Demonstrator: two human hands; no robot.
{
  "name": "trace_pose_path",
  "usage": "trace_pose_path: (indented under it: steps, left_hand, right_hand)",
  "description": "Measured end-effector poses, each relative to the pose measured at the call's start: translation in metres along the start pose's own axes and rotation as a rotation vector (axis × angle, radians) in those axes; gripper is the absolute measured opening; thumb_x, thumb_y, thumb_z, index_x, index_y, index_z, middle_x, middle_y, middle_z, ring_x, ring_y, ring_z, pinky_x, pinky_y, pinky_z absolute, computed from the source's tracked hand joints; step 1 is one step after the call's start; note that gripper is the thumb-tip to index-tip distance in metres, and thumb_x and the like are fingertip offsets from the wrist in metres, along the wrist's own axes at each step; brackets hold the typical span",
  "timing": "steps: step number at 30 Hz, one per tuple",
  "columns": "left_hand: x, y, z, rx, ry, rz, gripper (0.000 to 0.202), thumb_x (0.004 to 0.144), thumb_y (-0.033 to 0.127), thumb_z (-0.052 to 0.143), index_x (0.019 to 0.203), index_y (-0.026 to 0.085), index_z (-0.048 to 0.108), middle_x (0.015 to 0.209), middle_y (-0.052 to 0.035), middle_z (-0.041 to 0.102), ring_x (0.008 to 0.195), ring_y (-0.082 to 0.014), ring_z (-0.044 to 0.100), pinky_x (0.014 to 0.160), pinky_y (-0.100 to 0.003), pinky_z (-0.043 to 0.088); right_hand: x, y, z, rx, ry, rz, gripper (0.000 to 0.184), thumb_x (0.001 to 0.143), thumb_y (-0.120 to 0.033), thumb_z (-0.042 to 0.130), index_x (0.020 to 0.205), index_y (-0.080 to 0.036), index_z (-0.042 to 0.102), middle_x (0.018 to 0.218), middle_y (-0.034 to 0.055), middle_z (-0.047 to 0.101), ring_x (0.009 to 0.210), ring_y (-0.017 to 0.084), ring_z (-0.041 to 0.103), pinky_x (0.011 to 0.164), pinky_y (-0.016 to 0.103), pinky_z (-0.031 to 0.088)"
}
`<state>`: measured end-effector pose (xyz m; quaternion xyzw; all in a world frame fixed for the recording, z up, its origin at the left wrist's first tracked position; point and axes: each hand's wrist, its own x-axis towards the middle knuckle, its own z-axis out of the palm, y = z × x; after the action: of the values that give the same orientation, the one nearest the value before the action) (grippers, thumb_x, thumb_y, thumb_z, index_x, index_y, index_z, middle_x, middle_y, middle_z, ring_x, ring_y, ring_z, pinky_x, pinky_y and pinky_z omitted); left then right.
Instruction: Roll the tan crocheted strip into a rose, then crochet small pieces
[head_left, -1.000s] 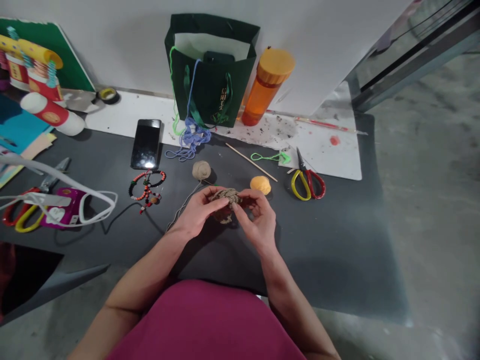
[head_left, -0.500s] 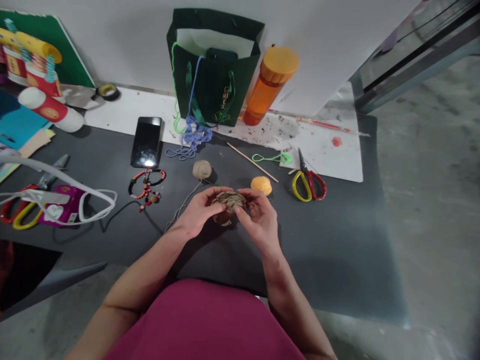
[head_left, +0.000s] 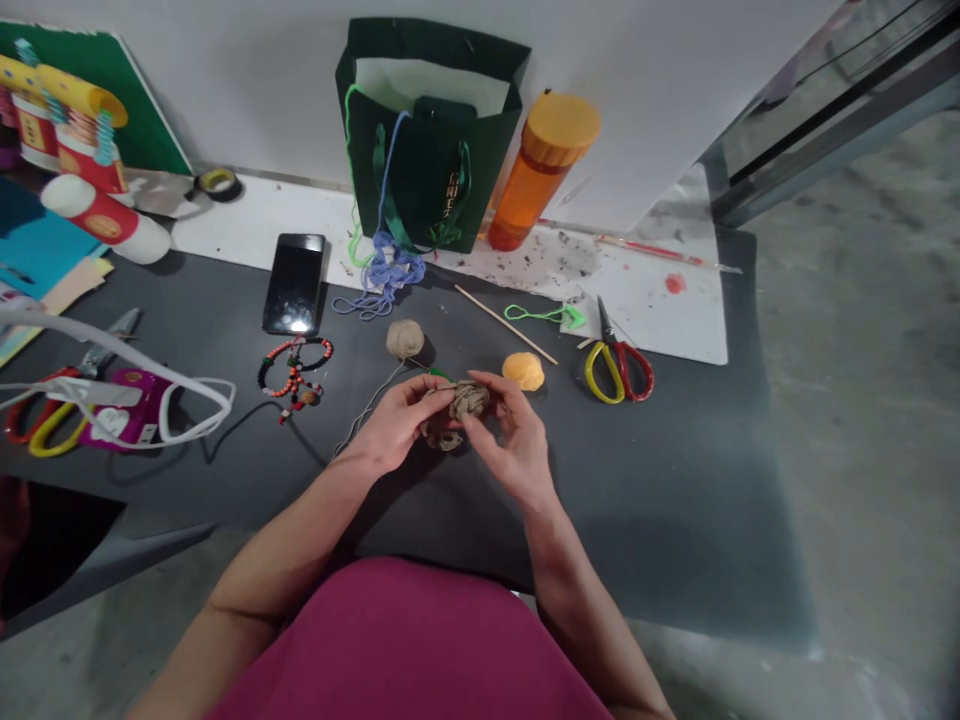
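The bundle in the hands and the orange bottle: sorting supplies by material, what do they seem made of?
Bundle: matte tan twine, likely jute or hemp; coarse twisted strands show. Orange bottle: translucent plastic, apparently; light shows through its body.

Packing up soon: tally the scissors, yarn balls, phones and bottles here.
Scissors: 2, right pair, left pair
Yarn balls: 3, beige ball, orange ball, brown bundle held by left hand and right hand
Phone: 1
Bottle: 1
Total: 7
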<state>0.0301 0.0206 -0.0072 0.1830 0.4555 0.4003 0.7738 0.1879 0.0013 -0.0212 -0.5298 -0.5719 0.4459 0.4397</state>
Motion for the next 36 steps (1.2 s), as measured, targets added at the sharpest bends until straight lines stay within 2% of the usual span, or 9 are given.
trace_pose_path:
  steps: [4, 8, 14, 20, 24, 27, 30, 34, 36]
  left_hand:
    - [0.0, -0.002, 0.001, -0.004, 0.026, 0.012, 0.039, 0.061, 0.036, 0.091, 0.08, 0.016, 0.064, 0.072, 0.0015, 0.069, 0.058, -0.0114, 0.065, 0.056, -0.023, 0.051]
    - [0.001, -0.004, 0.0, -0.025, 0.111, 0.064, 0.037, 0.064, 0.033, 0.09, 0.082, 0.016, 0.063, 0.077, -0.0001, 0.071, 0.066, -0.0135, 0.068, 0.067, -0.028, 0.057]
    - [0.004, -0.009, -0.001, -0.025, 0.028, 0.056, 0.041, 0.064, 0.025, 0.09, 0.101, 0.017, 0.073, 0.09, -0.0024, 0.075, 0.079, -0.0154, 0.07, 0.075, -0.03, 0.058]
    - [0.005, -0.012, 0.0, 0.006, 0.04, 0.076, 0.028, 0.067, 0.031, 0.087, 0.091, 0.017, 0.079, 0.091, -0.0054, 0.077, 0.081, -0.0181, 0.07, 0.073, -0.03, 0.058]
    - [0.004, -0.013, 0.002, 0.046, 0.06, 0.117, 0.028, 0.064, 0.03, 0.089, 0.088, 0.018, 0.08, 0.089, -0.0036, 0.078, 0.079, -0.0157, 0.069, 0.074, -0.029, 0.057]
    - [0.004, -0.013, 0.004, 0.064, 0.11, 0.14, 0.025, 0.065, 0.031, 0.089, 0.084, 0.016, 0.079, 0.082, -0.0027, 0.076, 0.074, -0.0144, 0.068, 0.072, -0.028, 0.056]
    - [0.003, -0.013, 0.004, 0.059, 0.134, 0.13, 0.025, 0.064, 0.031, 0.09, 0.078, 0.016, 0.076, 0.076, -0.0011, 0.074, 0.069, -0.0129, 0.066, 0.068, -0.026, 0.055]
    - [0.003, -0.012, 0.002, 0.019, 0.129, 0.121, 0.03, 0.062, 0.034, 0.091, 0.078, 0.015, 0.075, 0.079, -0.0021, 0.075, 0.073, -0.0144, 0.069, 0.067, -0.025, 0.057]
    - [0.004, -0.012, 0.002, 0.011, 0.107, 0.104, 0.03, 0.064, 0.034, 0.09, 0.08, 0.015, 0.075, 0.079, -0.0026, 0.075, 0.073, -0.0147, 0.07, 0.067, -0.026, 0.057]
  right_hand:
    - [0.0, -0.004, 0.0, -0.142, 0.03, -0.091, 0.035, 0.081, -0.018, 0.064, 0.114, -0.028, 0.068, 0.108, 0.0063, 0.07, 0.1, 0.023, 0.067, 0.085, 0.04, 0.057]
    - [0.0, 0.002, 0.0, 0.002, -0.001, -0.019, 0.051, 0.074, -0.012, 0.059, 0.122, -0.028, 0.064, 0.118, 0.0069, 0.067, 0.106, 0.023, 0.066, 0.089, 0.04, 0.057]
    - [0.001, 0.006, 0.001, 0.069, -0.076, 0.037, 0.047, 0.073, -0.014, 0.058, 0.117, -0.028, 0.067, 0.112, 0.0065, 0.066, 0.106, 0.023, 0.065, 0.091, 0.04, 0.057]
    - [0.003, 0.0, -0.003, 0.037, -0.082, -0.003, 0.051, 0.068, -0.009, 0.055, 0.113, -0.028, 0.069, 0.113, 0.0059, 0.067, 0.109, 0.025, 0.064, 0.097, 0.044, 0.054]
    - [0.002, -0.001, -0.002, 0.081, -0.063, -0.021, 0.036, 0.075, -0.015, 0.058, 0.106, -0.029, 0.07, 0.11, 0.0059, 0.067, 0.111, 0.025, 0.063, 0.098, 0.045, 0.053]
    - [0.0, 0.001, 0.002, 0.107, -0.016, 0.061, 0.021, 0.082, -0.028, 0.065, 0.102, -0.027, 0.068, 0.107, 0.0062, 0.068, 0.102, 0.024, 0.065, 0.091, 0.041, 0.056]
    - [0.0, 0.004, 0.004, 0.038, 0.025, 0.127, 0.025, 0.078, -0.024, 0.066, 0.102, -0.025, 0.064, 0.1, 0.0047, 0.07, 0.09, 0.021, 0.068, 0.084, 0.038, 0.056]
    - [0.001, 0.004, 0.001, -0.088, -0.01, 0.069, 0.041, 0.066, -0.014, 0.058, 0.105, -0.026, 0.063, 0.099, 0.0032, 0.074, 0.088, 0.021, 0.069, 0.083, 0.037, 0.056]
    - [0.001, 0.003, 0.0, -0.141, -0.029, 0.05, 0.037, 0.067, -0.016, 0.057, 0.103, -0.025, 0.063, 0.096, 0.0031, 0.075, 0.085, 0.021, 0.069, 0.082, 0.036, 0.056]
